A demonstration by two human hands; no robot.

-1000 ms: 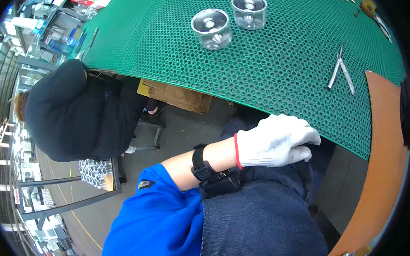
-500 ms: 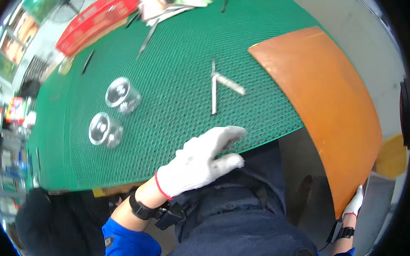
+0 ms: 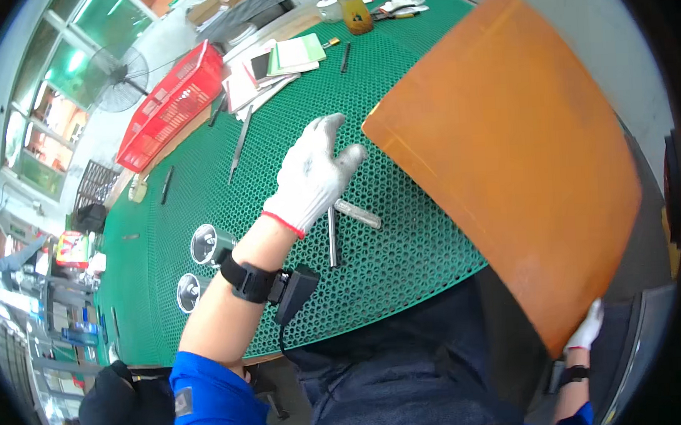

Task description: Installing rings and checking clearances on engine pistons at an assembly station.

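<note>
A large orange-brown sheet (image 3: 507, 157) is raised at the right, partly over the green table mat, its near end past the table edge. My right hand (image 3: 587, 326), in a white knitted glove, grips the sheet's near lower edge; some of its fingers are hidden. My left hand (image 3: 311, 172), gloved alike, hovers over the mat with thumb and fingers apart and nothing in it. It points toward the sheet's far left corner, without touching it. Below that hand lie a slim metal rod-like tool (image 3: 333, 240) and a short whitish stick (image 3: 358, 214), partly covered by the glove.
Two clear cups (image 3: 207, 244) stand left of my forearm. A green perforated mat (image 3: 404, 248) covers the table. Farther back are a long steel tool (image 3: 240, 145), papers (image 3: 253, 86), a red basket (image 3: 169, 106) and a jar of amber liquid (image 3: 357, 15). A person in black (image 3: 128, 412) is at the near left.
My left hand has moved up and forward over the table. The sheet has tilted up, its far end raised and shifted left, with my right hand still on its near edge. The view has shifted.
</note>
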